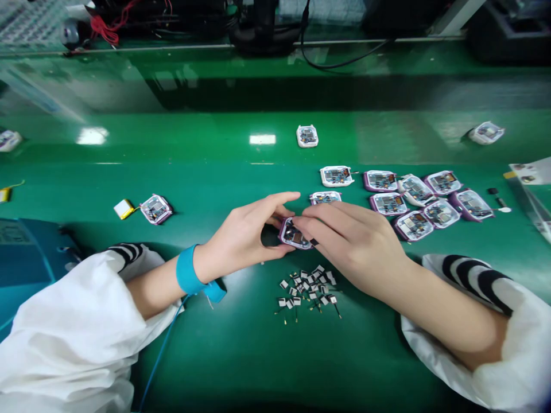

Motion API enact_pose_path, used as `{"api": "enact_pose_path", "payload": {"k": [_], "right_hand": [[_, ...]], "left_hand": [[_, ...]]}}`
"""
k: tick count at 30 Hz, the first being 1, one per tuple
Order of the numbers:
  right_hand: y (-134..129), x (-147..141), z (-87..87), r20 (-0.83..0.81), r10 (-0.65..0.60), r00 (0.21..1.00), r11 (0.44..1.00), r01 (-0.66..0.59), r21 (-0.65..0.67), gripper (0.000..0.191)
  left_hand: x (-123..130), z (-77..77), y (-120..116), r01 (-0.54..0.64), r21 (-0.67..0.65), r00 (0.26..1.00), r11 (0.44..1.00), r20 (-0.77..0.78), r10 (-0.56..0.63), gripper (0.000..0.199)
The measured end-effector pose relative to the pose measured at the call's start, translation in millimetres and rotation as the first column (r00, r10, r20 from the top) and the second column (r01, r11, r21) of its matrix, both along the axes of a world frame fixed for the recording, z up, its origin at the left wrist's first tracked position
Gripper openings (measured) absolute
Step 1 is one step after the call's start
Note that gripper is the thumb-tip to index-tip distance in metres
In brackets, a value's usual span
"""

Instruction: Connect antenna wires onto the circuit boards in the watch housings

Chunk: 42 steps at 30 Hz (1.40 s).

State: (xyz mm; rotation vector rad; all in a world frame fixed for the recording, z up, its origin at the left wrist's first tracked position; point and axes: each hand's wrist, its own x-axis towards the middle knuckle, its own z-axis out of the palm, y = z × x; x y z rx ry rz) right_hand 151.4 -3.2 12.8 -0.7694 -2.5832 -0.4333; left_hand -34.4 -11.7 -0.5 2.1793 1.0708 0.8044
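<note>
Here we are, both hands crowding around one purple-edged casing!
In the head view, the left hand is gripping the casing at its edge, index finger sticking out clear; the right hand is bunching its fingers over the right side, and whether they're pinching anything, we cannot tell. The casing is sitting between the hands, just beyond scattered small white parts, with more casings lying to the right.
</note>
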Motion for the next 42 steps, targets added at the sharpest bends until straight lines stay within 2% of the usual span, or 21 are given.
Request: {"api": "enact_pose_path", "payload": {"k": [6, 9, 13, 16, 20, 23, 27, 32, 35, 39, 42], "right_hand": [[1, -1, -3.0, -0.040, 0.014, 0.999, 1.000, -0.014, 0.005, 0.011], [0, -2, -6.6, -0.119, 0.008, 0.993, 1.000, -0.008, 0.000, 0.008], [-3, -2, -8.5, -0.250, -0.019, 0.968, 0.994, -0.010, -0.112, 0.012], [-5, -1, -6.1, -0.240, -0.029, 0.970, 0.993, 0.002, -0.114, 0.017], [-5, -2, -1.6, -0.189, -0.068, 0.980, 0.996, 0.057, -0.062, 0.011], [-2, -3, -0.1, -0.197, -0.062, 0.979, 0.992, 0.039, -0.118, 0.007], [5, -3, -1.8, -0.375, -0.002, 0.927, 0.960, -0.104, -0.261, 0.007], [9, -4, -4.7, -0.502, -0.077, 0.862, 0.911, -0.144, -0.386, 0.005], [9, -3, -3.8, -0.443, -0.048, 0.895, 0.932, -0.119, -0.343, 0.006], [8, 0, 0.8, -0.140, 0.024, 0.990, 0.995, -0.038, -0.095, 0.012], [7, 3, 4.2, -0.099, 0.031, 0.995, 0.999, -0.029, 0.013, 0.012]], "left_hand": [[2, -0.3, 0, 0.010, 0.022, 1.000, 1.000, -0.020, -0.009, 0.057], [4, -0.2, 0, 0.013, 0.036, 1.000, 0.999, -0.013, -0.013, 0.056], [7, 0.0, -3, -0.015, 0.073, 1.000, 0.997, -0.017, 0.016, 0.055], [8, -0.5, -6, -0.071, 0.118, 0.997, 0.991, -0.028, 0.074, 0.054], [9, -0.6, -8, -0.109, 0.192, 0.992, 0.975, -0.040, 0.119, 0.052], [9, 1.1, -9, -0.136, 0.147, 0.991, 0.980, 0.012, 0.136, 0.051], [7, 3.1, -10, -0.150, 0.036, 0.974, 0.988, 0.176, 0.141, 0.053], [7, -0.1, -10, -0.115, -0.044, 0.945, 0.992, 0.302, 0.123, 0.049], [7, -4.5, -11, -0.108, -0.042, 0.934, 0.993, 0.338, 0.116, 0.047], [8, -7.7, -10, -0.089, -0.077, 0.933, 0.993, 0.342, 0.110, 0.048], [9, -6.2, -8, -0.071, -0.130, 0.932, 0.989, 0.344, 0.112, 0.049]]}}
